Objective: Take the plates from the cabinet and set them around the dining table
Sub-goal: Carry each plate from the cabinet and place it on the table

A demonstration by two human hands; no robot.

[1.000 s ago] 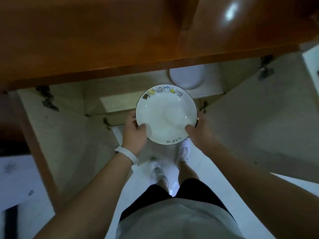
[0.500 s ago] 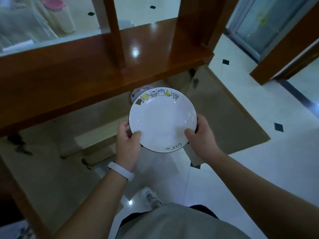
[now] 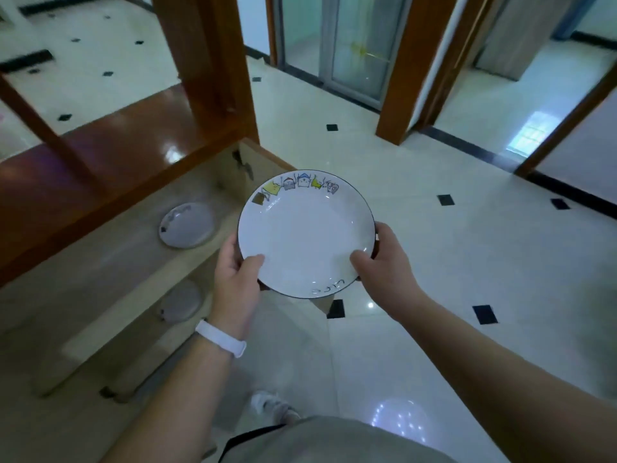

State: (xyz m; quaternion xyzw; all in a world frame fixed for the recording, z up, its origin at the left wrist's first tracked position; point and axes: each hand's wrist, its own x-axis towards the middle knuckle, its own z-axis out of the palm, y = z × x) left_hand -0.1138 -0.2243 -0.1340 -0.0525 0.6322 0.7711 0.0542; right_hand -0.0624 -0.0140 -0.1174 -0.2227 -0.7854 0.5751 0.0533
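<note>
The fingers (image 3: 251, 265) of the left hand (image 3: 233, 282) and the right hand (image 3: 384, 262) clasp opposite edges of the plate (image 3: 305, 235), thumbs on its face and the rest hidden beneath. They hold it in the air, clear of the open cabinet (image 3: 93, 272), where two more plates (image 3: 187, 225) lie on the shelves. With no dining table in view, a thumb slipping on the glaze or a knock against the wooden post (image 3: 207, 61) could drop it onto the tiled floor (image 3: 467, 262).
</note>
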